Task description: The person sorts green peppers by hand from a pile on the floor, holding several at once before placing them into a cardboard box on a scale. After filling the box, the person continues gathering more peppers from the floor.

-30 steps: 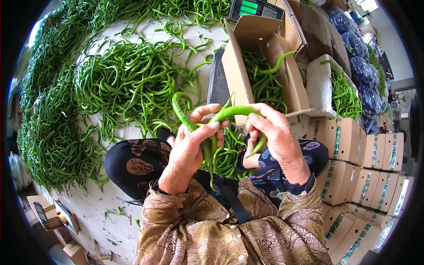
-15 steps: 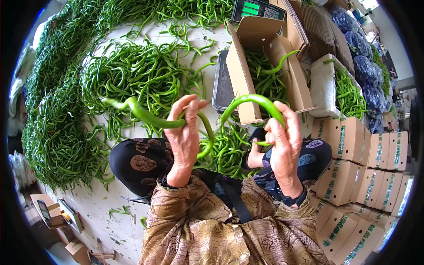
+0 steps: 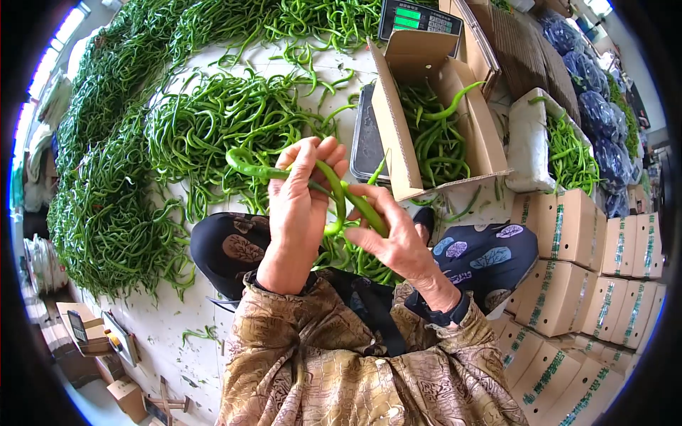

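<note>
Several long curved green chili peppers (image 3: pixel 249 165) are pinched between the thumb and fingers of my left hand (image 3: pixel 295 206), sticking out on both sides. My right hand (image 3: pixel 398 238) has closed on another green chili pepper (image 3: pixel 366 213), close beside the left hand's bunch. Both hands are above my lap, over a small pile of chili peppers (image 3: pixel 362 261) on the floor between my legs. Beyond the right hand, an open cardboard box (image 3: pixel 394 138), partly filled with chili peppers, sits on a scale platform (image 3: pixel 367 142).
Large heaps of chili peppers (image 3: pixel 106 206) cover the floor ahead and left. The scale display (image 3: pixel 419 20) stands behind the box. To the right are a white foam crate (image 3: pixel 522 142) of chili peppers and stacked taped cartons (image 3: pixel 561 295).
My right hand has moved left and down towards my left hand, bringing its chili pepper beside the others. My left hand still holds its chili peppers, now turned and drawn closer together.
</note>
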Tool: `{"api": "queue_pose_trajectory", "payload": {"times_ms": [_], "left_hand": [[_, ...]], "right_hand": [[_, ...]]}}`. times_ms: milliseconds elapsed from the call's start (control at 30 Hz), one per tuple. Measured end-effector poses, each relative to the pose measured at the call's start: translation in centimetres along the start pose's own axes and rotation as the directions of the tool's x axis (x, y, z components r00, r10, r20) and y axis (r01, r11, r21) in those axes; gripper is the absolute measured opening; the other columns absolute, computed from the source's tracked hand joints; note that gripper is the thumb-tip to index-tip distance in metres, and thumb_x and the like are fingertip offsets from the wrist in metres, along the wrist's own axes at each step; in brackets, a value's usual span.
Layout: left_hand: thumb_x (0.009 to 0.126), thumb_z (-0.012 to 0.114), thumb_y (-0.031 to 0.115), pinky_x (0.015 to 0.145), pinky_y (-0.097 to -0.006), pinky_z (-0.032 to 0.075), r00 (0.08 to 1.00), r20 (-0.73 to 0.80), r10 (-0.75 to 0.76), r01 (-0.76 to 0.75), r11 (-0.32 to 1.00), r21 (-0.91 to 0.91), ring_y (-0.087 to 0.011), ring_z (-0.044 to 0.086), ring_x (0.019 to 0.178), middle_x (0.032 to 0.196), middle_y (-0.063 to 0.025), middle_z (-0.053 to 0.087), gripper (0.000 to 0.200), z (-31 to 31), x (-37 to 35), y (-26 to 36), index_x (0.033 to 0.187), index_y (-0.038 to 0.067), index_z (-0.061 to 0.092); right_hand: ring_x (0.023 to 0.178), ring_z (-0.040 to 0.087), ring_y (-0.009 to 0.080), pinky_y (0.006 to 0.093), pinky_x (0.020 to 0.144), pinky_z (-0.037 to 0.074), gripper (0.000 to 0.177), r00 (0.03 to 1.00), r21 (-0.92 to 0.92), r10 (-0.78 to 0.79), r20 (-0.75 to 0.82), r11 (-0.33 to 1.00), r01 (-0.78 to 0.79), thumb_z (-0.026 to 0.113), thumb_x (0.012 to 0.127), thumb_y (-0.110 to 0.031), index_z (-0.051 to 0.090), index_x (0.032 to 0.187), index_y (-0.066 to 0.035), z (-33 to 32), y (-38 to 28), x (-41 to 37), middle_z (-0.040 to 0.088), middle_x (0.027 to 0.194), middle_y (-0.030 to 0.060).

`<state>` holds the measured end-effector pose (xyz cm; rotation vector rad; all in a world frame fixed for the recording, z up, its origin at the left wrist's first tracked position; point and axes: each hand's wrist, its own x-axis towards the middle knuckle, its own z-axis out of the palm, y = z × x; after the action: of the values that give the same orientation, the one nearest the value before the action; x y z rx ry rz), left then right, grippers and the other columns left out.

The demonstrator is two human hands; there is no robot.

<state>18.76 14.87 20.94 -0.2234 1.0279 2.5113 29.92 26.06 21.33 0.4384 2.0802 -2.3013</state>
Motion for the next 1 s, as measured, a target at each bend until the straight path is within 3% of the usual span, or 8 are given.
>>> {"api": "queue_pose_trajectory", "payload": {"times_ms": [167,467,600,633,800,867,900,1000], "left_hand": [[0.095,0.061,0.014,0.089,-0.0409,0.057,1.000,0.016,-0.025,0.027,0.983,-0.183,-0.0302,0.064,0.105,0.112,-0.0192,0.064,0.020,-0.3,-0.2,-0.5,0.109,0.001,0.055],[0.093,0.060,0.006,0.108,-0.0469,0.038,0.999,0.047,0.008,-0.004,0.997,-0.073,-0.0374,0.044,0.131,0.143,-0.0257,0.039,0.065,-1.8,-0.9,0.7,0.145,0.003,0.022],[0.094,0.056,0.004,0.086,-0.0342,0.053,0.999,0.039,-0.016,0.011,0.994,0.110,-0.0249,0.064,0.101,0.119,-0.0213,0.060,0.052,-2.3,-2.3,0.7,0.140,0.001,0.030],[0.097,0.053,0.006,0.064,-0.0247,0.050,1.000,0.018,0.019,-0.022,0.980,0.197,-0.0144,0.061,0.072,0.097,-0.0130,0.065,0.043,-1.8,-2.9,0.4,0.136,0.001,0.036],[0.099,0.052,0.019,0.050,-0.0262,0.041,0.960,0.274,0.062,-0.273,0.439,0.856,-0.0131,0.052,0.051,0.063,-0.0030,0.056,0.030,-0.2,-6.5,0.0,0.122,0.000,0.051],[0.095,0.058,0.017,0.061,-0.0378,0.049,0.893,0.450,-0.025,-0.445,-0.210,0.871,-0.0275,0.062,0.057,0.069,-0.0106,0.063,0.029,-1.1,-7.3,-1.7,0.119,0.003,0.052],[0.092,0.062,0.018,0.075,-0.0500,0.048,0.894,0.448,-0.025,-0.448,-0.092,0.889,-0.0373,0.064,0.067,0.074,-0.0156,0.065,0.029,-1.2,-7.6,-2.3,0.117,0.006,0.052],[0.093,0.060,0.019,0.077,-0.0510,0.047,0.868,0.463,-0.179,-0.487,-0.132,0.863,-0.0371,0.066,0.067,0.073,-0.0159,0.065,0.030,-1.6,-7.8,-3.2,0.118,0.006,0.050]], "right_hand": [[0.083,0.062,0.0266,0.0355,0.078,0.049,0.055,0.966,-0.473,-0.238,-0.103,0.866,0.162,0.080,0.075,-0.024,0.056,0.121,-0.006,0.6,2.2,0.7,0.064,0.097,0.0120],[0.091,0.060,0.0107,0.0249,0.082,0.048,0.023,0.996,0.191,0.043,-0.080,0.981,-0.027,0.056,0.095,-0.013,0.056,0.117,-0.005,-1.8,2.2,-0.2,0.062,0.097,0.0039],[0.091,0.064,0.0119,0.0277,0.079,0.054,0.023,0.989,0.436,0.133,-0.071,0.896,-0.089,0.054,0.098,-0.015,0.056,0.119,-0.005,-3.1,1.2,-0.9,0.063,0.100,0.0049],[0.090,0.063,0.0123,0.0278,0.078,0.053,0.024,0.987,0.468,0.126,-0.097,0.881,-0.066,0.055,0.098,-0.015,0.056,0.119,-0.005,-2.8,0.8,-0.9,0.063,0.098,0.0051],[0.087,0.060,0.0125,0.0257,0.075,0.048,0.040,0.990,0.552,0.083,-0.118,0.834,-0.004,0.060,0.096,-0.024,0.048,0.129,-0.004,-3.5,2.1,-0.8,0.058,0.098,0.0047],[0.087,0.057,0.0118,0.0243,0.075,0.046,0.053,0.993,0.588,0.036,-0.116,0.808,0.039,0.065,0.093,-0.030,0.043,0.133,-0.004,-3.5,2.0,-0.9,0.056,0.101,0.0042],[0.092,0.054,0.0121,0.0248,0.079,0.046,0.072,0.996,0.581,0.026,-0.080,0.814,0.026,0.075,0.085,-0.033,0.036,0.139,-0.003,-3.9,2.2,-1.0,0.053,0.107,0.0035],[0.097,0.053,0.0133,0.0257,0.086,0.045,0.082,0.999,0.360,-0.044,-0.033,0.932,0.053,0.081,0.079,-0.028,0.034,0.140,-0.001,-3.7,2.1,-0.6,0.052,0.110,0.0045]]}}
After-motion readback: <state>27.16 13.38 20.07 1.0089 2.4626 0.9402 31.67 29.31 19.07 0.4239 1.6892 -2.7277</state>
